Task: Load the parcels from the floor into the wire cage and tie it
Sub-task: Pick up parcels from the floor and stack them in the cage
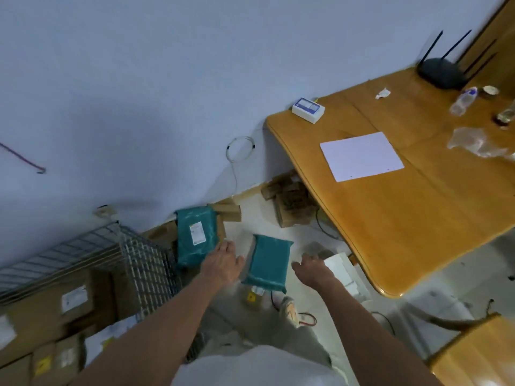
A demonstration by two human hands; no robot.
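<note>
Both hands reaching down toward a teal parcel [268, 262] on the floor.

Left hand [223, 261] and right hand [312, 270] spread loose on either side of it, grasping nothing. Second teal parcel [195, 236] propped against the wall beside the wire cage [145, 263], cardboard boxes [55, 310] already inside. Wooden table [418, 207] at right.

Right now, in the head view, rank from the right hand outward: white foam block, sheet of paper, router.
1. White foam block: on the floor, right beside the right hand.
2. Sheet of paper: mid-table.
3. Router: the table's far corner.
</note>
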